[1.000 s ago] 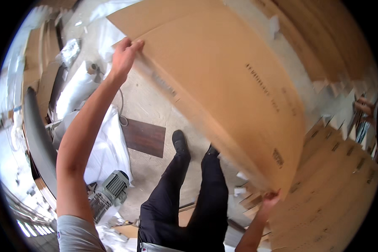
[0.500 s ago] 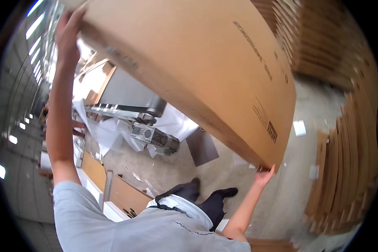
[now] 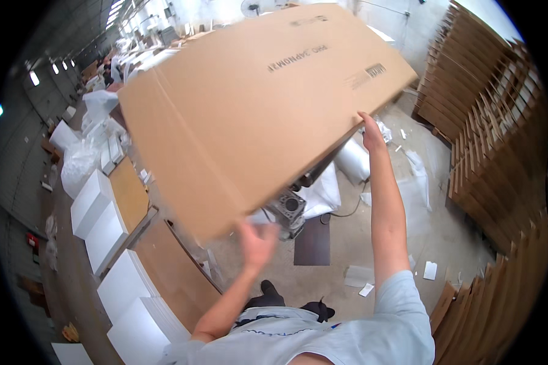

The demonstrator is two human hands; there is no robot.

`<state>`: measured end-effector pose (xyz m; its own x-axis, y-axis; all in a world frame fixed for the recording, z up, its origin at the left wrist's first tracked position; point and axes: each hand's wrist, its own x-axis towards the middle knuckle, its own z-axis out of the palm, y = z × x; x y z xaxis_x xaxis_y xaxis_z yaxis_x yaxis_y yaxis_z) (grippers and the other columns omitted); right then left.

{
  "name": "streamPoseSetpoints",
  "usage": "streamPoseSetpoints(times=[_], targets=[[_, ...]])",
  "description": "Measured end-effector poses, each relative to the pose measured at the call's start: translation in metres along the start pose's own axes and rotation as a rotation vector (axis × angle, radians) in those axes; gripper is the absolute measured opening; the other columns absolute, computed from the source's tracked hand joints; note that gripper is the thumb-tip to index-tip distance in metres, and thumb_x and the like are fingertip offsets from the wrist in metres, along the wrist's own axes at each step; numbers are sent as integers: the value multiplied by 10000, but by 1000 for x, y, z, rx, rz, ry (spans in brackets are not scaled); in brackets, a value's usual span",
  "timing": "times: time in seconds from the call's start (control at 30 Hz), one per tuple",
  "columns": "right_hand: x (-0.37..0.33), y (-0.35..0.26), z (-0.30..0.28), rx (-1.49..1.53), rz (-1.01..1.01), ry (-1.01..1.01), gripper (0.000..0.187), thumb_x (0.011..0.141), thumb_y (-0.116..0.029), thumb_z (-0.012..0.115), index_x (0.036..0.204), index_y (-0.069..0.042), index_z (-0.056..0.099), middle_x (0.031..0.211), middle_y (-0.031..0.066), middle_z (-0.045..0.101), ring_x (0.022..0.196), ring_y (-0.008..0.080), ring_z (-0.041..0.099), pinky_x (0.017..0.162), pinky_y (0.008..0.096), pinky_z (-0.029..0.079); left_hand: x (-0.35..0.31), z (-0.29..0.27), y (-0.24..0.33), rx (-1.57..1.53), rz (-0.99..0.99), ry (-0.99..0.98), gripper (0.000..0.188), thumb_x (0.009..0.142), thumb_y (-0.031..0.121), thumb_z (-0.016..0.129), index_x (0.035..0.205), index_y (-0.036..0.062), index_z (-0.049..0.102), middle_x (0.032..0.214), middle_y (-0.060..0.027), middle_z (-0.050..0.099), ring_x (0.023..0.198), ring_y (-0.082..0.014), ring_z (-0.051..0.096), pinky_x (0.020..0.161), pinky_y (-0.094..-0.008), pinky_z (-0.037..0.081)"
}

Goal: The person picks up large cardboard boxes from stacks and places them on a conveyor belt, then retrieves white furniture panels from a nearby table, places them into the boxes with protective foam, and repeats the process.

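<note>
A large flat cardboard carton (image 3: pixel 249 121) with dark print slants across the upper middle, its broad face turned up. My right hand (image 3: pixel 371 132) grips its right-hand long edge, thumb on top and the other fingers hidden below. At the near edge, close to the lower corner, is my left hand (image 3: pixel 259 243). It is smeared by motion, and whether its fingers grip the carton is unclear. Under the carton, a grey motor (image 3: pixel 288 207) shows in part; what bears the carton's far side is hidden.
Tall stacks of flat cardboard (image 3: pixel 499 121) stand on the right. White boards (image 3: pixel 131 277) and a brown panel (image 3: pixel 173 274) lie at the left. A dark board (image 3: pixel 312 242), white sheeting (image 3: pixel 353 161) and scraps lie on the floor.
The carton has swung from a steep tilt to a flatter slant farther ahead. My left hand has come down from its upper corner to the near edge; my right hand has moved up and forward.
</note>
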<state>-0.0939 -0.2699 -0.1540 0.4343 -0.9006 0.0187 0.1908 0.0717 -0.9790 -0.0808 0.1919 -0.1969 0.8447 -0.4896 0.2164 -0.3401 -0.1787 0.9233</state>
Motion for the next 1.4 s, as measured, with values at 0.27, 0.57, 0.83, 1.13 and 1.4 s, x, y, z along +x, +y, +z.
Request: streamPoseSetpoints(times=[0.27, 0.57, 0.83, 1.13, 1.4], targets=[[-42, -25, 138, 528, 175, -426, 653, 954, -374, 468, 1364, 112, 320, 1413, 258, 378, 1340, 332, 359, 1121, 400, 296, 54, -151, -4, -223, 6, -688, 414, 892, 191, 613, 1271, 45, 530, 1192, -123, 613, 1096, -237, 587, 931, -367, 464], [-141, -18, 252, 1116, 246, -707, 693, 976, -455, 349, 1356, 124, 332, 1393, 317, 379, 1341, 407, 340, 1117, 442, 312, 205, -205, -68, -337, -119, -200, 271, 928, 161, 558, 1164, 26, 555, 1095, -52, 603, 1029, -137, 544, 888, -276, 420], [-103, 135, 283, 714, 301, -330, 396, 988, -356, 405, 1069, -16, 592, 656, 9, 530, 479, 92, 447, 433, 218, 348, 398, -254, -245, 193, -173, 89, 470, 864, 236, 664, 1244, 9, 505, 1268, -146, 488, 1186, -248, 461, 1005, -379, 372], [-203, 214, 348, 426, 801, 356, 479, 881, -530, 542, 1171, -149, 544, 973, 33, 608, 961, 207, 585, 831, 439, 441, 556, -238, -294, -81, -556, -245, 678, 869, 553, 566, 1367, 120, 406, 1327, -90, 478, 1189, -263, 477, 953, -451, 387], [-150, 106, 394, 235, -26, 458, 376, 979, -336, 435, 1157, -20, 537, 1006, 140, 669, 811, 192, 653, 748, 315, 520, 661, -169, -306, -198, -736, -853, 777, 876, 699, 381, 1415, 140, 364, 1421, -95, 382, 1209, -300, 416, 855, -550, 456]])
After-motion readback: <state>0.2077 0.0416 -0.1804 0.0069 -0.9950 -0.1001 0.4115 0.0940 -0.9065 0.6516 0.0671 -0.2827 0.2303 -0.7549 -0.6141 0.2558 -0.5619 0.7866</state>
